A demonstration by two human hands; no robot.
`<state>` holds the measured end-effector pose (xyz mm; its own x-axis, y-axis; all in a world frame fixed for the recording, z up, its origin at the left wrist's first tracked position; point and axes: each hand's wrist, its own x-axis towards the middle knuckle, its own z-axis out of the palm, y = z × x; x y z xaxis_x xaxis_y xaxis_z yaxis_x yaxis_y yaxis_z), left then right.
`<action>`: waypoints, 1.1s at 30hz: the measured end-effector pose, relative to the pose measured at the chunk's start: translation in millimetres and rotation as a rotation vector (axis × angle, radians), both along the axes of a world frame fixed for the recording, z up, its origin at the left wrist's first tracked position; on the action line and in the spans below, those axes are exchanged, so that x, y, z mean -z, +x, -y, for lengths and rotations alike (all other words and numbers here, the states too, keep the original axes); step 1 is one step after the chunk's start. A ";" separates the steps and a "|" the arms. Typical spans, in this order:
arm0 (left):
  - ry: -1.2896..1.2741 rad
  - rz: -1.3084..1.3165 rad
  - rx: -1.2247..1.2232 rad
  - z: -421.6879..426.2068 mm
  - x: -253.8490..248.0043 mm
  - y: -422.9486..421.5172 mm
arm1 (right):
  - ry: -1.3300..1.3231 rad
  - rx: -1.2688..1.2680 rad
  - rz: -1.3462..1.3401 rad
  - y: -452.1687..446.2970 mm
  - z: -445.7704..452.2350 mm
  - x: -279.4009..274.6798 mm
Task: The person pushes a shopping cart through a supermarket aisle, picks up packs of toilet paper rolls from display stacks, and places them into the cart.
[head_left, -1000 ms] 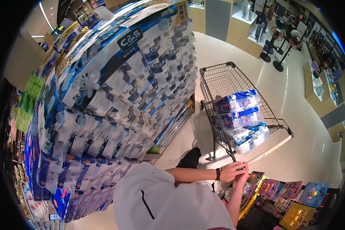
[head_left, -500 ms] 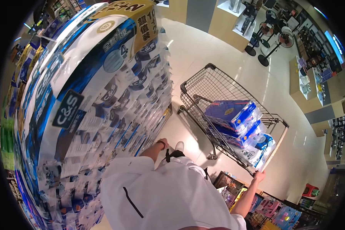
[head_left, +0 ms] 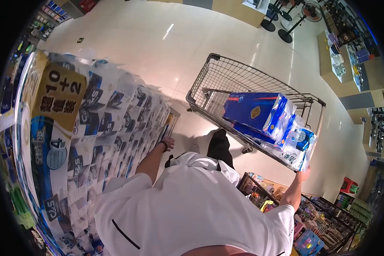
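My right hand (head_left: pixel 303 174) is wrapped round the near end of the handle of a wire shopping cart (head_left: pixel 243 67). Inside the cart, toward the handle, lie large blue packs (head_left: pixel 254 112) in shiny wrapping, one on another. Beside them leans a white and blue plastic-wrapped pack (head_left: pixel 301 147). My left hand (head_left: pixel 168 144), with a dark band at its wrist, hangs low by the tall stack of C&S paper packs (head_left: pixel 115 123). It holds nothing and its fingers are loosely apart. Whether it touches the stack I cannot tell.
Pale tiled floor (head_left: pixel 158 51) stretches ahead and to the right. Low shelves of small goods (head_left: pixel 324 222) stand at the lower right. Standing fans (head_left: pixel 286 35) and a display counter (head_left: pixel 341 68) are at the upper right. A red stool-like item (head_left: pixel 349 185) sits farther right.
My view has swung, and the stack now appears lower and farther left. The cart sits slightly higher in view. My left hand's fingers look more spread; my right hand still grips the handle.
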<state>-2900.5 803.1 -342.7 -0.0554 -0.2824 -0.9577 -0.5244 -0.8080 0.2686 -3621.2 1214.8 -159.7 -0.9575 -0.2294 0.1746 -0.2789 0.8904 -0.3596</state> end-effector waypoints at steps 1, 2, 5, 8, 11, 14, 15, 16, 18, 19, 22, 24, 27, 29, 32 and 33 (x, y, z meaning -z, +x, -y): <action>-0.022 -0.020 0.008 12.8 8.6 -18.7 | -0.022 -0.016 0.017 -4.1 8.1 3.5; -0.080 -0.063 0.008 23.7 5.5 -45.5 | 0.014 -0.047 -0.013 -21.4 9.1 9.2; -0.216 -0.342 0.080 58.5 -30.9 -132.4 | 0.046 0.039 -0.025 -52.3 27.4 6.9; -0.129 -0.447 -0.043 86.0 -57.3 -218.9 | 0.157 0.162 -0.071 -86.8 47.7 18.7; 0.118 -0.259 -0.385 100.3 -74.8 -284.4 | 0.147 0.316 0.041 -140.7 47.5 45.4; 0.064 -0.178 -0.300 103.5 -42.2 -296.7 | 0.329 0.268 0.113 -153.0 84.4 4.4; 0.040 -0.157 -0.288 105.7 -48.0 -299.5 | 0.355 0.201 0.078 -155.9 98.4 3.9; 0.045 -0.157 -0.360 106.7 -51.8 -305.2 | 0.341 0.230 0.076 -171.1 97.9 20.1; 0.109 -0.245 -0.384 113.1 -29.7 -297.0 | 0.334 0.292 0.089 -173.8 116.6 12.9; 0.040 -0.289 -0.393 111.3 -31.1 -297.5 | 0.337 0.266 0.040 -177.7 112.5 20.9; 0.024 -0.277 -0.469 112.0 -40.5 -302.5 | 0.345 0.283 0.125 -166.3 111.2 14.9; -0.030 -0.259 -0.420 108.2 -37.5 -301.9 | 0.267 0.220 -0.020 -160.9 95.5 27.1; -0.129 -0.165 -0.376 108.4 -42.6 -303.8 | 0.275 0.218 -0.035 -154.8 80.3 22.7; -0.166 -0.125 -0.398 116.9 -45.4 -305.1 | 0.280 0.214 -0.006 -153.1 87.0 10.7; -0.220 -0.139 -0.479 142.8 -26.3 -299.4 | 0.318 0.121 -0.029 -145.7 115.4 -2.4; -0.267 -0.111 -0.502 157.1 -31.7 -299.7 | 0.336 0.061 -0.045 -141.8 139.4 -6.0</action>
<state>-3200.1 646.0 -311.0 0.0516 -0.5311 -0.8458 -0.0513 -0.8472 0.5288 -3763.0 1075.4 -153.7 -0.9644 -0.2239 0.1409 -0.2304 0.9726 -0.0316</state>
